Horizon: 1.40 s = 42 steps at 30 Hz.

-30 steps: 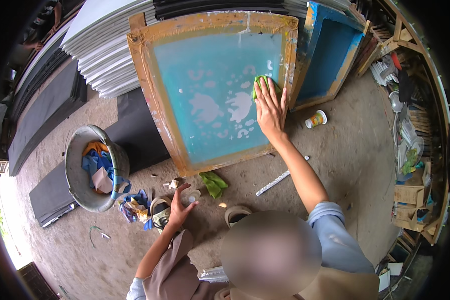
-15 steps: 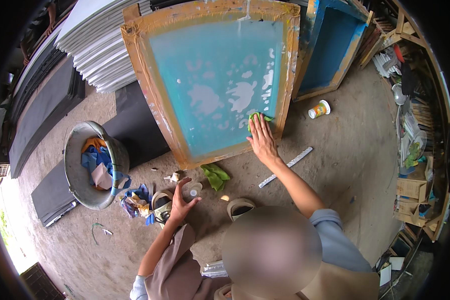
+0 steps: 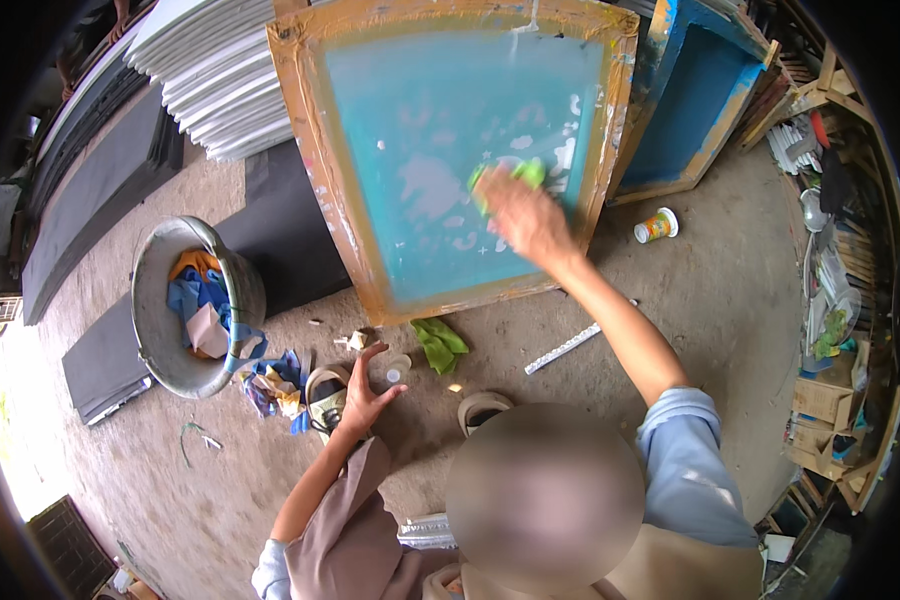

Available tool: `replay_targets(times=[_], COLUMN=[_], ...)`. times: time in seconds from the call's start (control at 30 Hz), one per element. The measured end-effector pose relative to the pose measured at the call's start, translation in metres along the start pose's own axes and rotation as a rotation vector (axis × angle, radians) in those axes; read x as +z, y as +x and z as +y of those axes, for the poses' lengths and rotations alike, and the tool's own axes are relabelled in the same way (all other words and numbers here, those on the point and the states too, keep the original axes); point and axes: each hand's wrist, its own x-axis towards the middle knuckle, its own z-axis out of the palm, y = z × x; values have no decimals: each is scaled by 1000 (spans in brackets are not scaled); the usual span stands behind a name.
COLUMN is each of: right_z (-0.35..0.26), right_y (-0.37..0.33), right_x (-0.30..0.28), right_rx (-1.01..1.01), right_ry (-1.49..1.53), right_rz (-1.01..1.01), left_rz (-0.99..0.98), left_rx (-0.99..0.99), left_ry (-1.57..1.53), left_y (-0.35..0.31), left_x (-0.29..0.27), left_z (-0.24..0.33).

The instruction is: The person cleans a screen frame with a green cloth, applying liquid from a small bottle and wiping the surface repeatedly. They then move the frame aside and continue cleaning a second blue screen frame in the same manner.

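Against the mesh of a tan-taped screen-printing frame (image 3: 370,307), my right hand (image 3: 532,222) presses a bright green cloth (image 3: 530,173), its fingers bent over the cloth and slightly blurred. The teal mesh (image 3: 390,120) carries pale animal and cloud shapes, partly covered by that hand. Lower down, my left hand (image 3: 366,392) is open in a curve, thumb and fingers apart. Just beyond its fingers is a small clear cup (image 3: 395,369), seemingly on the floor. A second green cloth (image 3: 438,346) lies below the frame.
At left stands a grey bucket (image 3: 148,330) of coloured rags, with more rags (image 3: 275,388) beside it. A white stack of sheets (image 3: 205,80) rises behind. At right are a blue screen frame (image 3: 685,110), a tipped paper cup (image 3: 656,226) and a silvery strip (image 3: 565,349).
My right hand has slid the green cloth up and slightly left across the mesh, its flat fingers now bent. My left hand keeps its curved pose. The whole view has shifted a little.
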Motion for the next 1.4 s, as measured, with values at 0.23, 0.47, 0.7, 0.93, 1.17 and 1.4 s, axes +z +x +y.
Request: replay_targets(times=[0.23,0.47,0.7,0.93,1.17,1.4], right_z=[-48,-160,-205,-181,-34,-9], right_y=[-6,-122,-68,-58,1,46], right_x=[-21,17,31,9,-39,-1], right_rx=[290,414,476,691,949,806], right_ry=[235,337,521,803,446,87], right_rz=[-75,-101,-59,77,652,797], left_rz=[-50,-29,-9,-4,-47,322], left_rx=[-9,42,39,-27,84,132], left_ry=[-16,-29,-100,-138,49,-107], left_y=[3,-4,-3,-4,38,127], left_x=[-4,0,-4,-13,-80,-44], left_z=[-1,-15,-11,-12,34,83])
